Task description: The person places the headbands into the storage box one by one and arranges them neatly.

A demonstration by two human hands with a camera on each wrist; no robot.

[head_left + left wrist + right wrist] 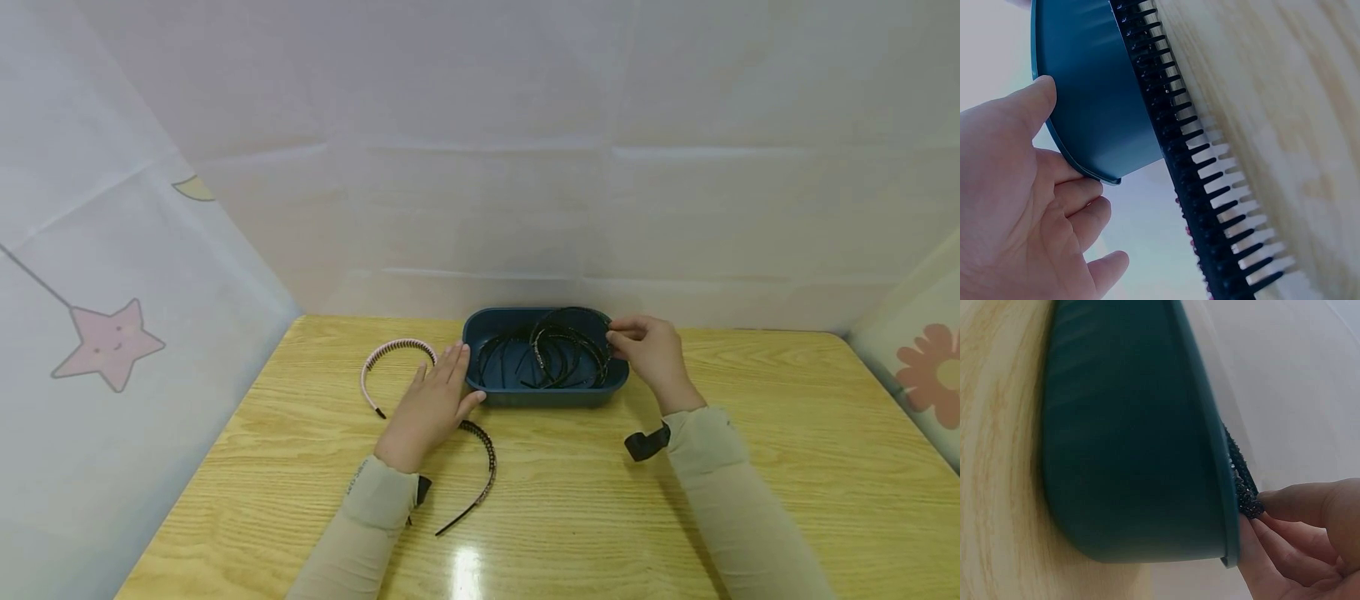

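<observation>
A dark blue plastic bin [551,398] stands near the back of the table, with several black headbands [540,354] lying inside. My left hand [427,404] rests against its left end, fingers fairly straight. In the left wrist view, the thumb touches the bin's rim [1063,147]. At the right end, my right hand [652,354] pinches a sparkly black headband [1249,503] between thumb and fingers, just at the rim. Part of that headband is hidden behind the bin wall in the right wrist view.
A pink headband [364,377] lies on the wooden table [570,500], left of the bin. Nearer the front, a dark toothed headband [491,462] lies partly hidden under my left arm. A pale cloth backdrop [480,208] rises behind the table.
</observation>
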